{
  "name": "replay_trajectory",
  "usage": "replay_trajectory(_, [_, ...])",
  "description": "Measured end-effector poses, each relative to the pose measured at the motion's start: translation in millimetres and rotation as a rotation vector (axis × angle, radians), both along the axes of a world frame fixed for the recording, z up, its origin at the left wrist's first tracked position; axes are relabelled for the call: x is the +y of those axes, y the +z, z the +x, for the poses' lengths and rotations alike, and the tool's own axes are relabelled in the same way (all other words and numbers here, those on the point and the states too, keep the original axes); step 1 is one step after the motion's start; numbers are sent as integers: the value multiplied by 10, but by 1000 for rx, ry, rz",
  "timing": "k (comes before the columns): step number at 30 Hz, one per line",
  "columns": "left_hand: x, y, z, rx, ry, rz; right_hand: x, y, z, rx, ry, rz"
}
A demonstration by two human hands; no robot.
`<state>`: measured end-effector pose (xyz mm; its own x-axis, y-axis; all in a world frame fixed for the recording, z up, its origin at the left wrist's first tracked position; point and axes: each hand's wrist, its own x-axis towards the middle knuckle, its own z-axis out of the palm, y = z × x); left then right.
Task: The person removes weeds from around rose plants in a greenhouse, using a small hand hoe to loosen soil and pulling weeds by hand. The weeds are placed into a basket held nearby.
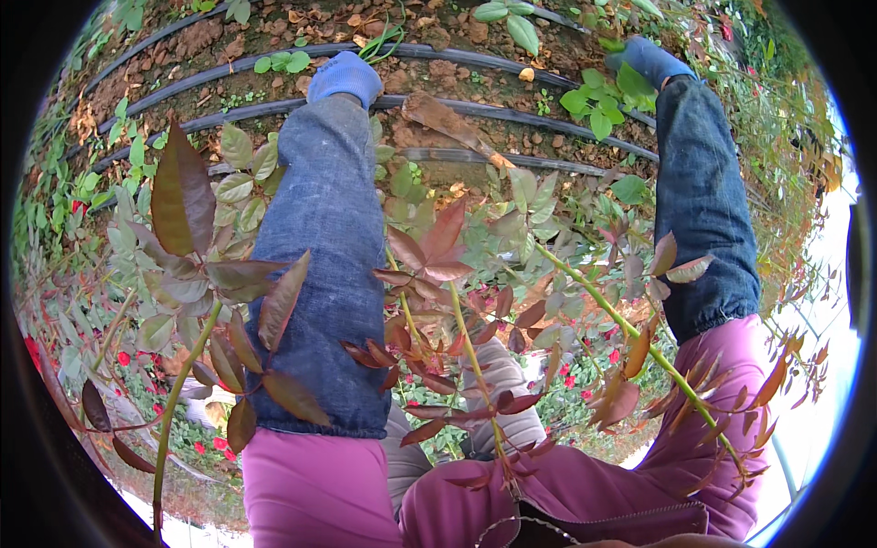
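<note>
My left hand (344, 77), in a blue knit glove, is curled closed just above the black drip lines. Thin green grass blades (384, 42) stick out from its far side, and its fingertips are hidden. My right hand (647, 60), also in a blue glove, reaches down at the far right among broad green leaves (601, 103). Leaves cover part of its fingers, so its grip is unclear. On the soil between the hands lies a flat, soil-caked brown tool or stick (449, 123) with a narrow end toward me.
Several black drip lines (479, 57) cross the reddish soil bed (438, 72). Rose stems with dark red leaves (183, 198) rise close to the camera, and a thick green stem (637, 335) slants before my right sleeve. Red blooms (219, 444) show among the lower foliage.
</note>
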<state>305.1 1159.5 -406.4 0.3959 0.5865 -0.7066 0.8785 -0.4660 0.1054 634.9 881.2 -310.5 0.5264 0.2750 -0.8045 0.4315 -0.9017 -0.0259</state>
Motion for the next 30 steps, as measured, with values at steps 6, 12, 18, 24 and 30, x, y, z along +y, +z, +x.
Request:
replay_trajectory(6, [65,26,14,-28,-2,-97,-310,-368,-717,-59,264,-463])
replay_trajectory(12, [-21,-75,25,-40,-13,-88,-536,-593,-847,119,-256,-307])
replay_trajectory(18, [74,-450,62,6,-80,-70,-547,-497,-551,226,73,-295])
replay_trajectory(24, [2,-92,119,4,-43,-103,-339,-432,-735,273,-195,70])
replay_trajectory(30, [224,-601,-50,84,-263,-23,100,-742,-1381,-163,166,11])
